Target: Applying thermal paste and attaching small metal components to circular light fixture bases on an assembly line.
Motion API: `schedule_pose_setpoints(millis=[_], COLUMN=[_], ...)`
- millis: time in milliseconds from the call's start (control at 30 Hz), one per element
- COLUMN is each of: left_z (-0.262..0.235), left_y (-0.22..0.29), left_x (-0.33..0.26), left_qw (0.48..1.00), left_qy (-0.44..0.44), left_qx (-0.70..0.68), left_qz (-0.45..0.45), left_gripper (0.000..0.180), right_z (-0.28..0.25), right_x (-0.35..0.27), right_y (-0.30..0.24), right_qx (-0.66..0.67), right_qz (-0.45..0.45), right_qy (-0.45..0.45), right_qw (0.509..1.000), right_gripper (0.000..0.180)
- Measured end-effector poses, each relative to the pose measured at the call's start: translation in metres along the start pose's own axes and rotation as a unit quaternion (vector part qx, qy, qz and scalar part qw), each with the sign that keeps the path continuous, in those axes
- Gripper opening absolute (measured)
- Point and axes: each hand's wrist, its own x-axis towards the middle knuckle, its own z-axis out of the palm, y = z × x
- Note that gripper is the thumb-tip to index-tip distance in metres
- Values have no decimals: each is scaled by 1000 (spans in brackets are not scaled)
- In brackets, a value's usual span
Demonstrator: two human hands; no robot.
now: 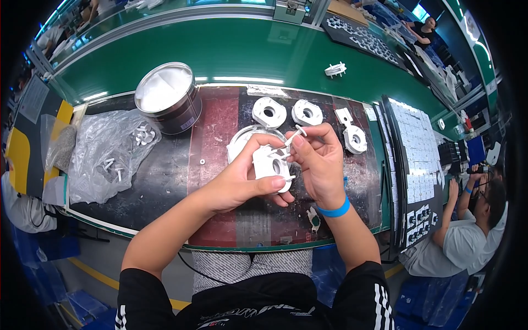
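My left hand [234, 184] is closed around a white plastic housing [265, 166] with a round opening, held above the worktable. In my right hand [322, 168] a small white plastic pin [297, 133] with a flat head is pinched between thumb and fingers, at the housing's upper right edge. Whether the pin touches the housing I cannot tell. A round clear-rimmed dish [235, 148] is partly hidden behind my left hand. Beyond my hands lie similar white housings, one on the left [259, 110], one in the middle [316, 111] and one on the right [350, 144].
An open metal can [173, 118] with white contents stands at the back left. Beside it, a clear plastic bag [96, 137] carries loose white pins. Stacked sheets and trays [421, 148] border the right side. Behind runs a green conveyor belt [236, 52] bearing one white part [335, 69]. Co-workers sit further off.
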Motion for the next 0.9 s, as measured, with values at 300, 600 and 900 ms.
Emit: schedule_pose_setpoints(millis=[300,600,900], left_z=[0,0,-3], left_y=[-1,0,-1], left_x=[1,-2,0], left_qw=[1000,1000,1000], left_qy=[-1,4,7], left_qx=[-5,-1,-25], left_qz=[-1,16,15], left_gripper=[56,63,62], right_z=[1,0,-6], right_x=[0,-6,-3], right_y=[0,4,2], right_qx=[-7,-204,-306], right_qz=[12,-177,-248], right_qy=[5,-6,-37], right_qw=[1000,963,918], right_gripper=[18,19,20])
